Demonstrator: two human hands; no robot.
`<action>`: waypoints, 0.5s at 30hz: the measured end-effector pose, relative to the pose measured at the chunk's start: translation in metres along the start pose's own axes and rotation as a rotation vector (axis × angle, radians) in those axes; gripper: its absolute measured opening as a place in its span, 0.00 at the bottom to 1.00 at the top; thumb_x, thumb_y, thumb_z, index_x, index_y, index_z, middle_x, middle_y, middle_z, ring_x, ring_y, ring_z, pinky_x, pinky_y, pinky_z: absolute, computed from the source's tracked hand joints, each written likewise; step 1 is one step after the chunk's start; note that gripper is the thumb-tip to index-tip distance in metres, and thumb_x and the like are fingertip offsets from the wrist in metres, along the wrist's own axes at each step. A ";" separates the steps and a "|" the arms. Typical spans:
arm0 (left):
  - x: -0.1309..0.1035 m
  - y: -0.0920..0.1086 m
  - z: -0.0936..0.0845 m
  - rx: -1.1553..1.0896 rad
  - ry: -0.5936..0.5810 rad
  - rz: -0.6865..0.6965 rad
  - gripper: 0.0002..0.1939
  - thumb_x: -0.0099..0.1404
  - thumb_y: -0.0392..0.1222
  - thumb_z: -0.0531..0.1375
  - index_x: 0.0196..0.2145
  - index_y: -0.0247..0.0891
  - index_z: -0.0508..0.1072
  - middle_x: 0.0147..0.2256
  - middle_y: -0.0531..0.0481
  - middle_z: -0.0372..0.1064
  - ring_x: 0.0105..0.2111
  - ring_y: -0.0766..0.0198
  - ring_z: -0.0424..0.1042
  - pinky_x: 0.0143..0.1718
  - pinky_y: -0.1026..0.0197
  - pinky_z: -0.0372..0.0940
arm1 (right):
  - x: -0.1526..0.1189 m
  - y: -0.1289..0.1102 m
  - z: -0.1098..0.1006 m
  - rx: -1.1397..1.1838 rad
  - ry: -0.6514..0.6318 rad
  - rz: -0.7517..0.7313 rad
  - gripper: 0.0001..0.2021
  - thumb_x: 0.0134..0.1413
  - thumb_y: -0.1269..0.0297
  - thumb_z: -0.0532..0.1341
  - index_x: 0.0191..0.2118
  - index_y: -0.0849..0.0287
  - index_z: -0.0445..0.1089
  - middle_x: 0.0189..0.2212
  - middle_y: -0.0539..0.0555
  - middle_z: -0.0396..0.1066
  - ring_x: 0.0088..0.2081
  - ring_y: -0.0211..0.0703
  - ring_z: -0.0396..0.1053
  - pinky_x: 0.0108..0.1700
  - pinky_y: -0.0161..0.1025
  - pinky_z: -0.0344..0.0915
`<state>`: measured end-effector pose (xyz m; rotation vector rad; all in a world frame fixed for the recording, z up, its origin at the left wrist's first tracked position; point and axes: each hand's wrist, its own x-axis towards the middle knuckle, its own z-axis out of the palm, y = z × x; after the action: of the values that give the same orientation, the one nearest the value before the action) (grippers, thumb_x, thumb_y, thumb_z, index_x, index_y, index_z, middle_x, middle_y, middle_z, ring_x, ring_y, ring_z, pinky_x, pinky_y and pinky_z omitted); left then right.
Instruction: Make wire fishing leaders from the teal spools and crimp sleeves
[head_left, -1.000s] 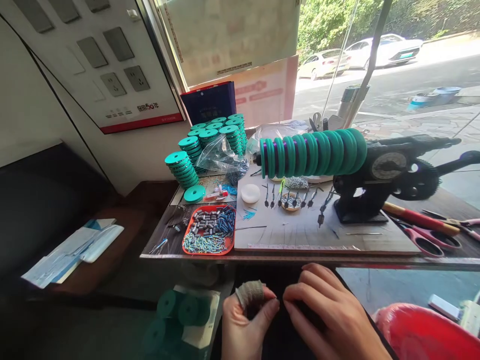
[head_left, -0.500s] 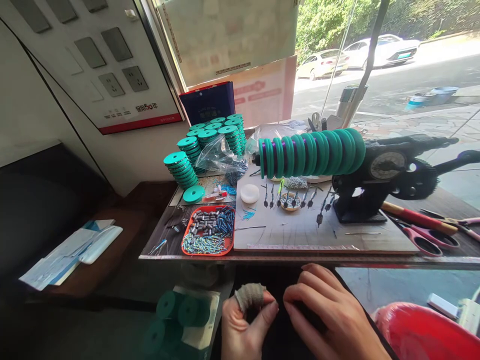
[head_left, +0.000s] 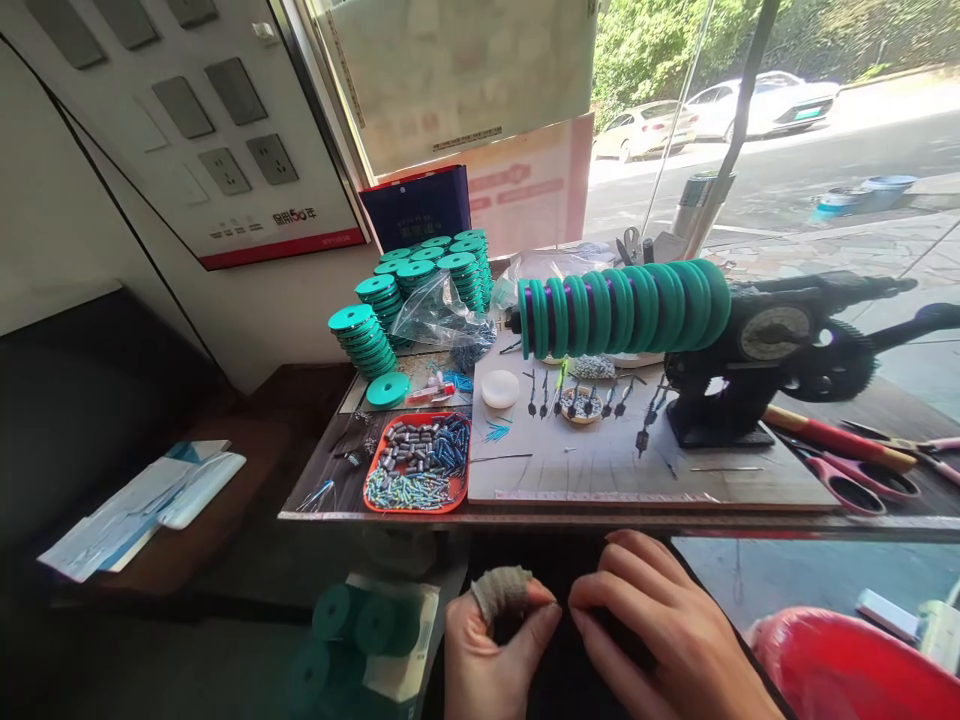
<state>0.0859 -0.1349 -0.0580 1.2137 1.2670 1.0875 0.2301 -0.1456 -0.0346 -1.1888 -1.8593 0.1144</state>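
My left hand point(head_left: 495, 645) is below the table's front edge, thumb and forefinger pinched, a grey wrap point(head_left: 501, 592) round one finger. Close by on its right, my right hand point(head_left: 664, 630) has thumb and forefinger pressed together too. Whatever lies between the fingertips is too fine to make out against the dark clothing. Beyond the hands, a board point(head_left: 600, 478) carries a black hand-cranked winder point(head_left: 772, 335) with a row of green spools point(head_left: 622, 308) on it. Several small rigs with dark weights point(head_left: 642, 440) hang below the spools.
A red tray point(head_left: 370, 497) holds metal cylinders, blue springs and small striped pieces. Stacks of green spools point(head_left: 360, 340) stand behind it. Pink-handled scissors point(head_left: 855, 490) lie at the right. A white round dish point(head_left: 499, 388) sits on the board. A red tub point(head_left: 847, 665) is low at right.
Both hands stay pinched in almost the same place, shifted only very slightly. The things on the table look unchanged.
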 end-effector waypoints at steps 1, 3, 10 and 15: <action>0.000 -0.001 0.000 0.001 0.001 0.012 0.11 0.49 0.44 0.64 0.20 0.34 0.71 0.21 0.50 0.67 0.25 0.66 0.65 0.31 0.65 0.60 | 0.000 0.000 0.000 0.008 0.000 0.003 0.04 0.48 0.74 0.54 0.27 0.62 0.64 0.23 0.51 0.57 0.31 0.29 0.55 0.35 0.26 0.55; 0.000 -0.001 0.000 -0.005 0.005 0.028 0.10 0.49 0.43 0.64 0.20 0.34 0.71 0.22 0.50 0.67 0.26 0.65 0.66 0.31 0.65 0.60 | 0.001 0.000 0.000 0.015 0.001 0.003 0.04 0.48 0.75 0.54 0.27 0.63 0.64 0.23 0.51 0.57 0.31 0.29 0.54 0.35 0.26 0.55; -0.001 0.004 0.001 0.009 0.051 0.054 0.06 0.48 0.40 0.64 0.20 0.36 0.72 0.23 0.51 0.69 0.27 0.66 0.67 0.33 0.66 0.61 | 0.000 -0.002 0.001 0.026 -0.010 0.001 0.05 0.47 0.75 0.54 0.26 0.62 0.64 0.23 0.51 0.57 0.31 0.30 0.52 0.36 0.28 0.53; -0.001 0.002 0.000 0.042 0.035 0.063 0.06 0.49 0.40 0.64 0.20 0.36 0.72 0.23 0.52 0.69 0.27 0.66 0.67 0.33 0.67 0.61 | 0.000 -0.003 0.003 0.016 -0.007 0.017 0.07 0.50 0.75 0.52 0.25 0.62 0.64 0.22 0.51 0.57 0.31 0.31 0.52 0.36 0.29 0.51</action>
<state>0.0864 -0.1356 -0.0560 1.2786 1.2915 1.1369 0.2259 -0.1461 -0.0354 -1.1946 -1.8511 0.1432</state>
